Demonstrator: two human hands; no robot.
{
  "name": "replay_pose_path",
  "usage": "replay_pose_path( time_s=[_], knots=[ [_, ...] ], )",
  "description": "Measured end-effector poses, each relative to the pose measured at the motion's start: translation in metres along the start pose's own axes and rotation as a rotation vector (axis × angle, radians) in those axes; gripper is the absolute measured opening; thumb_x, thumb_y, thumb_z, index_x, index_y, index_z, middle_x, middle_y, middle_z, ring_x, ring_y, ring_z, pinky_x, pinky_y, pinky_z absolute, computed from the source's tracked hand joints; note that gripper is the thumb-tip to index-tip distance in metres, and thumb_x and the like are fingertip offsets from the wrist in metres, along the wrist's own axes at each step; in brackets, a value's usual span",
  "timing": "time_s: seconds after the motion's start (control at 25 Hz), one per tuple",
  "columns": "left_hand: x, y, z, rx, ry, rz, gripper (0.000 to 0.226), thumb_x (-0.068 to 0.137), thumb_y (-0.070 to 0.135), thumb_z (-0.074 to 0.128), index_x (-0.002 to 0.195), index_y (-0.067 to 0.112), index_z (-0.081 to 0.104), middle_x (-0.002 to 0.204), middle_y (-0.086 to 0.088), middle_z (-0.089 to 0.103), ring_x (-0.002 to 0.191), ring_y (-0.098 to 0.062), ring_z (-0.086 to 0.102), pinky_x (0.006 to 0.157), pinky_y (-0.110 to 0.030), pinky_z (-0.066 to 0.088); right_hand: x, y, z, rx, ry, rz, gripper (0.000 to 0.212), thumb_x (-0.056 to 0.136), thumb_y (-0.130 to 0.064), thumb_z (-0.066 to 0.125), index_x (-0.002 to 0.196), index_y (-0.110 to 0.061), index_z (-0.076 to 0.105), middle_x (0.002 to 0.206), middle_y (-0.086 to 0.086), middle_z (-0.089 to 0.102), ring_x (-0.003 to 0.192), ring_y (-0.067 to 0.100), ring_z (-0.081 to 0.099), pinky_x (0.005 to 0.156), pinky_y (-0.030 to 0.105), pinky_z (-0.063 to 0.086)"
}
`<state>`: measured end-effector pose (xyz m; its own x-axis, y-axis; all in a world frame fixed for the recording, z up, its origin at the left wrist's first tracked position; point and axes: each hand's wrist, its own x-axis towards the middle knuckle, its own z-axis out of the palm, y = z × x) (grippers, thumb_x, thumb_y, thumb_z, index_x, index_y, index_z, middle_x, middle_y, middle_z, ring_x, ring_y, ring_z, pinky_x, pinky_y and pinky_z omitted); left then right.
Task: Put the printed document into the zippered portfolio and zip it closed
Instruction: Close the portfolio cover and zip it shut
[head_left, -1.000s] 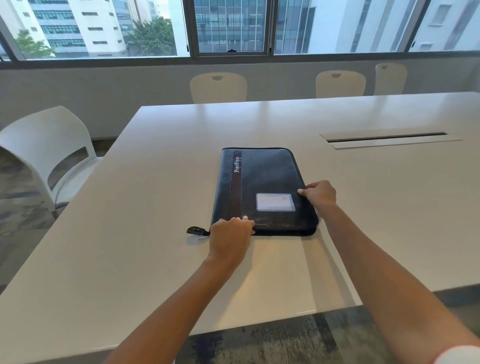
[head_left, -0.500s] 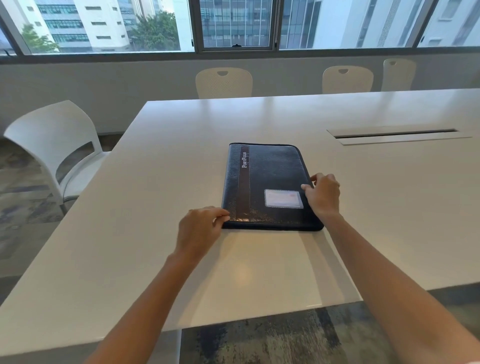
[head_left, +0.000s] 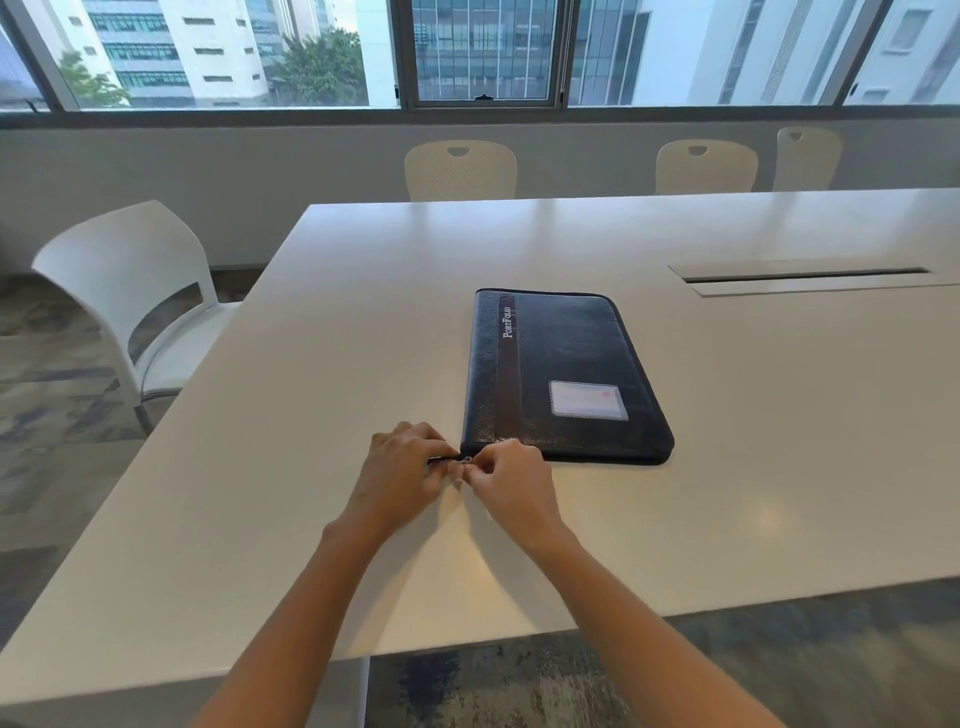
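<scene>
We are pinching the zipper pull (head_left: 464, 460) with both hands, left hand (head_left: 404, 470) and right hand (head_left: 506, 480), at the near-left corner of the portfolio (head_left: 563, 376), which is lying flat and closed, its long axis pointing away from us.

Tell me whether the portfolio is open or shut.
Shut: the portfolio lies flat, cover down, edges together. Both hands pinch at its near-left corner; zipper end hidden.

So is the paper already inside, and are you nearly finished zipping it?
No paper shows on the table, and the portfolio lies flat and closed, so the paper is probably inside, though that is hidden. Both the left hand and the right hand pinch the zipper pull at the near left corner. Whether the zip is fully shut there cannot be told; only that last bit seems left.
</scene>
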<state>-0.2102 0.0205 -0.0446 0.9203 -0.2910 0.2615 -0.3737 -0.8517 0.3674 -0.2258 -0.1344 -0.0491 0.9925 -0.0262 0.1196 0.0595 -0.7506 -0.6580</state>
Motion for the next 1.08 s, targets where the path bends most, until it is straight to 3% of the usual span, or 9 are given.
replay_pose_path(
  time_s=[0.12, 0.24, 0.32, 0.44, 0.56, 0.84, 0.92, 1.0, 1.08],
  knots=[
    [0.004, 0.000, -0.002, -0.110, -0.046, -0.056, 0.028, 0.087, 0.025, 0.048, 0.094, 0.025, 0.075, 0.093, 0.007, 0.072, 0.091, -0.018, 0.062, 0.087, -0.040, 0.043, -0.002, -0.005, 0.003, -0.017, 0.034, 0.005, 0.030, 0.079, -0.043, 0.064, 0.078, -0.015, 0.076, 0.075, 0.001, 0.073, 0.072, 0.017, 0.065, 0.066, 0.036, 0.054],
    [0.008, 0.002, -0.003, -0.117, -0.073, -0.085, 0.028, 0.095, 0.019, 0.045, 0.098, 0.026, 0.072, 0.091, 0.007, 0.073, 0.090, -0.014, 0.060, 0.098, -0.037, 0.031, -0.007, -0.008, 0.002, 0.018, 0.046, 0.008, 0.033, 0.078, -0.047, 0.066, 0.082, -0.016, 0.075, 0.076, -0.002, 0.072, 0.071, 0.013, 0.064, 0.065, 0.031, 0.053],
    [0.010, 0.002, -0.005, -0.150, -0.103, -0.120, 0.028, 0.097, 0.020, 0.047, 0.100, 0.029, 0.073, 0.093, 0.007, 0.074, 0.095, -0.014, 0.060, 0.093, -0.034, 0.026, -0.008, -0.010, 0.006, -0.011, 0.056, 0.018, 0.036, 0.077, -0.051, 0.065, 0.081, -0.015, 0.071, 0.076, -0.002, 0.069, 0.070, 0.013, 0.063, 0.064, 0.033, 0.055],
    [0.013, 0.002, -0.007, -0.099, -0.112, -0.083, 0.028, 0.095, 0.023, 0.048, 0.096, 0.031, 0.074, 0.088, 0.008, 0.074, 0.091, -0.015, 0.061, 0.087, -0.033, 0.025, -0.004, -0.008, 0.010, -0.042, 0.056, 0.051, 0.030, 0.080, -0.043, 0.061, 0.082, -0.015, 0.070, 0.078, 0.000, 0.068, 0.072, 0.017, 0.063, 0.067, 0.038, 0.057],
    [0.013, 0.005, -0.008, -0.023, -0.095, -0.039, 0.027, 0.095, 0.022, 0.046, 0.093, 0.029, 0.073, 0.081, 0.009, 0.072, 0.078, -0.010, 0.059, 0.099, -0.039, 0.028, -0.002, -0.003, 0.009, -0.017, 0.057, 0.038, 0.022, 0.085, -0.029, 0.059, 0.089, -0.015, 0.075, 0.084, 0.004, 0.072, 0.078, 0.022, 0.066, 0.071, 0.038, 0.056],
    [0.005, 0.006, -0.006, 0.152, -0.050, -0.034, 0.024, 0.095, 0.030, 0.044, 0.098, 0.030, 0.068, 0.090, 0.011, 0.068, 0.084, -0.008, 0.061, 0.108, -0.044, 0.022, -0.006, 0.010, 0.004, -0.056, 0.162, -0.022, 0.017, 0.088, -0.025, 0.062, 0.081, -0.013, 0.073, 0.077, 0.002, 0.069, 0.068, 0.013, 0.062, 0.066, 0.032, 0.056],
    [0.004, 0.010, -0.005, 0.188, -0.034, -0.014, 0.025, 0.095, 0.032, 0.044, 0.098, 0.029, 0.068, 0.089, 0.011, 0.069, 0.084, -0.008, 0.062, 0.108, -0.043, 0.021, -0.009, 0.023, -0.009, -0.087, 0.182, 0.015, 0.016, 0.087, -0.023, 0.063, 0.079, -0.012, 0.072, 0.074, 0.002, 0.068, 0.065, 0.011, 0.060, 0.061, 0.023, 0.052],
    [0.004, 0.010, -0.004, 0.188, -0.012, -0.025, 0.025, 0.095, 0.031, 0.044, 0.097, 0.029, 0.069, 0.088, 0.011, 0.069, 0.083, -0.007, 0.062, 0.107, -0.042, 0.020, -0.013, 0.042, -0.032, -0.138, 0.234, 0.090, 0.015, 0.087, -0.021, 0.064, 0.076, -0.013, 0.070, 0.072, 0.001, 0.067, 0.062, 0.010, 0.058, 0.054, 0.014, 0.038],
    [0.002, 0.007, -0.005, 0.181, 0.002, -0.034, 0.024, 0.094, 0.031, 0.046, 0.095, 0.029, 0.069, 0.086, 0.012, 0.069, 0.081, -0.007, 0.062, 0.108, -0.043, 0.020, -0.018, 0.068, -0.062, -0.167, 0.300, 0.178, 0.015, 0.086, -0.019, 0.064, 0.073, -0.013, 0.070, 0.069, 0.001, 0.066, 0.060, 0.010, 0.057, 0.052, 0.016, 0.032]
  ],
)
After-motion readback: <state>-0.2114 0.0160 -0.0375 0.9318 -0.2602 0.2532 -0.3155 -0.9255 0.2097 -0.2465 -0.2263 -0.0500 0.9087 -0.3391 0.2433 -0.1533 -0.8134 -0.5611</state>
